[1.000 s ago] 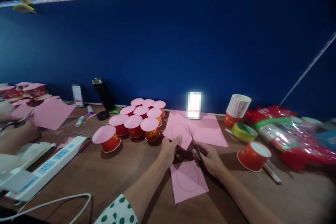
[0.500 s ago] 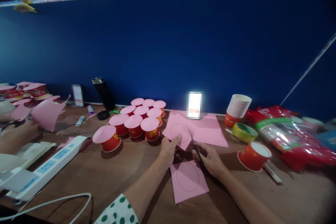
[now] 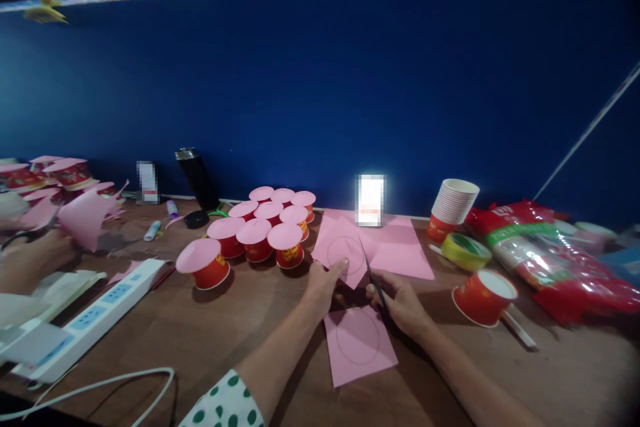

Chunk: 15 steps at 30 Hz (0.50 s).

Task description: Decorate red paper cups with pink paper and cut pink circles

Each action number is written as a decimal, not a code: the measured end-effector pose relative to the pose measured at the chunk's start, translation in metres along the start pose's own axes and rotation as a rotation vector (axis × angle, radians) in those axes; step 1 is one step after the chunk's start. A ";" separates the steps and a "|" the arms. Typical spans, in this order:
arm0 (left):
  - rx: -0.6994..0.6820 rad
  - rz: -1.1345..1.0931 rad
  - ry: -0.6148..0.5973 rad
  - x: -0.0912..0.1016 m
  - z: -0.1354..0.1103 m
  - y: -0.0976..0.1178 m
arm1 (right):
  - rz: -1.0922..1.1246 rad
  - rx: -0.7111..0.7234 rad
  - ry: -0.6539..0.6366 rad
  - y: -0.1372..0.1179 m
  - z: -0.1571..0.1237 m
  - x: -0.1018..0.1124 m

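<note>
My left hand [image 3: 323, 287] pinches a pink paper piece [image 3: 341, 252] with a pencilled circle on it, lifted just off the table. My right hand [image 3: 400, 303] is closed on dark scissors [image 3: 373, 278], whose blades point up at the paper's right edge. A second pink piece with a drawn circle [image 3: 359, 343] lies flat on the wooden table [image 3: 240, 340] just below both hands. A larger pink sheet [image 3: 400, 250] lies behind them.
Several red paper cups capped with pink discs [image 3: 260, 230] stand left of my hands. At right are a stack of cups [image 3: 453, 207], a tape roll [image 3: 464, 250], a tipped cup [image 3: 483, 297] and a red bag [image 3: 545, 257]. Another person's hands [image 3: 30, 260] hold pink paper at far left beside a power strip [image 3: 95, 310].
My left hand turned the circled pink piece slightly against the scissors. At far left the other person lifted and folded their pink sheet.
</note>
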<state>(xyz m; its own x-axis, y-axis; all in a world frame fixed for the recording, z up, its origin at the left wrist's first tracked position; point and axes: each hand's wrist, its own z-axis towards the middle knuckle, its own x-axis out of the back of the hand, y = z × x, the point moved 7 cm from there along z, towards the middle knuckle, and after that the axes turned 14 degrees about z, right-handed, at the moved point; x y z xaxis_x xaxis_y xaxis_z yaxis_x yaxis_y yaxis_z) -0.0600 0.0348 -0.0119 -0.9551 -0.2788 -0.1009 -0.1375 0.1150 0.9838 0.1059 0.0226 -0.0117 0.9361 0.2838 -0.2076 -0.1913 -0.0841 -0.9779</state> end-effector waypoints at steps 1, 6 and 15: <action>-0.003 0.006 -0.007 -0.001 0.000 0.001 | 0.002 0.000 0.000 0.001 0.000 0.001; -0.026 0.004 -0.034 -0.003 -0.001 0.004 | -0.019 0.006 -0.007 -0.001 0.000 0.000; -0.025 -0.017 -0.046 -0.004 0.001 0.000 | 0.003 0.015 0.004 -0.004 -0.001 -0.001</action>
<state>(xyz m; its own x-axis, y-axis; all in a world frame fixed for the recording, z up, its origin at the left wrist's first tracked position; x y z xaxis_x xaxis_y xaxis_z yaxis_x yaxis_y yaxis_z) -0.0570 0.0368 -0.0113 -0.9638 -0.2364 -0.1236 -0.1476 0.0865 0.9853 0.1057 0.0218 -0.0072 0.9367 0.2800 -0.2103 -0.1984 -0.0705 -0.9776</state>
